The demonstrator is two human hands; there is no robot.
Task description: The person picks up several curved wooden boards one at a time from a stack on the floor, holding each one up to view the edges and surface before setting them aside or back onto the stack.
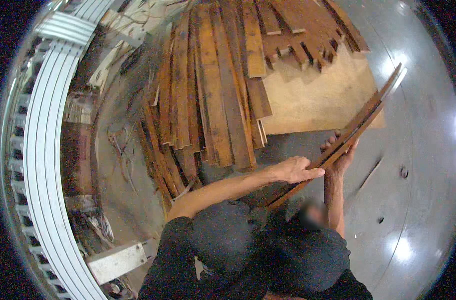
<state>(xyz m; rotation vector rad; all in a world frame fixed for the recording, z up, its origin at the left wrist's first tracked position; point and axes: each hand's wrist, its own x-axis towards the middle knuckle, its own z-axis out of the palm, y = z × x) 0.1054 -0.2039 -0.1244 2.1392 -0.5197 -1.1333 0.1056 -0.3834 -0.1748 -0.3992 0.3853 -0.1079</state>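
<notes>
A long, narrow dark-brown wood plank (364, 120) slants from near my body up to the far right, its far end pale on one side. My left hand (299, 170) is closed over the plank's upper edge, around its middle, with the thumb lying along it. Just beyond, my right hand (342, 156) grips the plank from beneath, its fingers curling up on the far side. The plank's near end is partly hidden by my dark clothing.
Ahead to the left lies a large pile of brown planks (215, 85). Shorter planks (308, 35) rest on a tan sheet (318, 102) farther right. A ribbed metal structure (45, 145) curves along the left, near a white beam (119, 262). Thin scraps lie on the grey floor (383, 185).
</notes>
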